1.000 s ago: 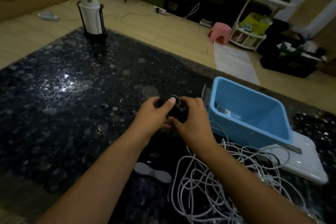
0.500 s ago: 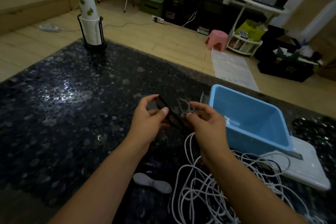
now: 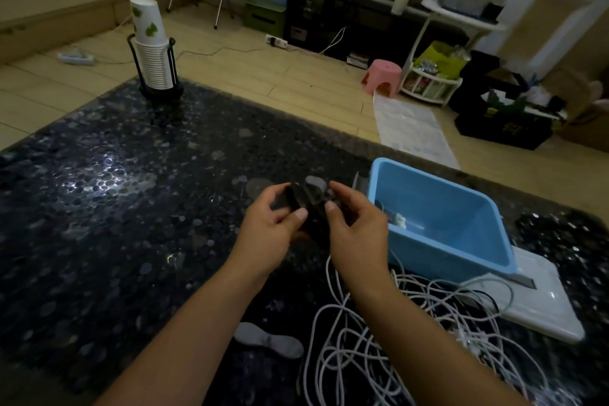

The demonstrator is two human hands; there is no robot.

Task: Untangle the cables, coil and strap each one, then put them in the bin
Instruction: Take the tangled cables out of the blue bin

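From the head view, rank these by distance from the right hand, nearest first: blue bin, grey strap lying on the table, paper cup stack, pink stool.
Measured from the right hand:
1. Blue bin, just to its right.
2. Grey strap, lying on the table, nearer the person and to the left.
3. Paper cup stack, at the table's far left corner.
4. Pink stool, on the floor beyond the table.

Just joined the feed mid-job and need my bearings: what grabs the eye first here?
Both hands, left hand and right hand, meet at mid-table gripping a dark coiled cable bundle with a grey strap on top. Right of them stands a light blue bin, with a tangle of white cables sprawled on the dark speckled table in front of it.
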